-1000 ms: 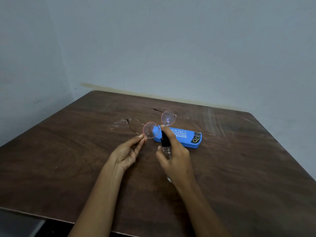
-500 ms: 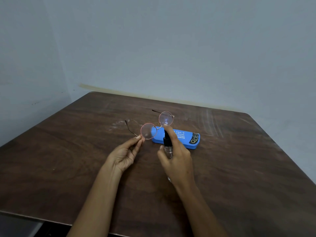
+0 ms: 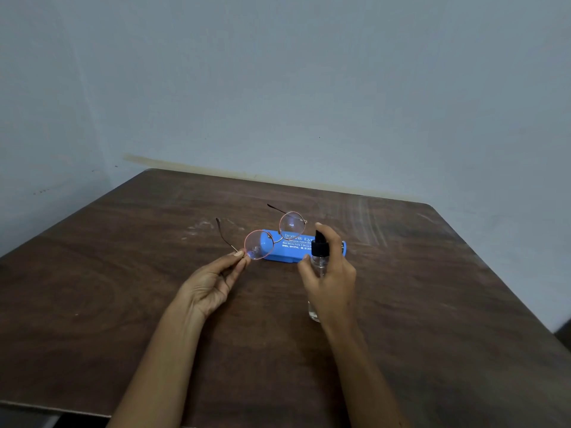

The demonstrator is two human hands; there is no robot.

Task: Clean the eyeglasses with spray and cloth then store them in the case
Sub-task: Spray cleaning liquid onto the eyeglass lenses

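Note:
Round thin-rimmed eyeglasses [image 3: 259, 244] hang above the table with their temples unfolded. My left hand [image 3: 213, 282] pinches them at the rim of the near lens. My right hand [image 3: 332, 273] grips a small clear spray bottle [image 3: 319, 260] with a black nozzle, index finger over the top, a little to the right of the lenses. A closed blue glasses case [image 3: 292, 250] with white print lies on the table behind the glasses and the bottle. No cloth is in view.
The dark wooden table [image 3: 123, 288] fills the lower view, with pale scuff marks near its far side. A plain grey wall stands right behind the far edge and along the left side.
My right hand has carried the spray bottle to the right, away from the lenses, and more of the blue case now shows. My left hand holds the glasses much as before.

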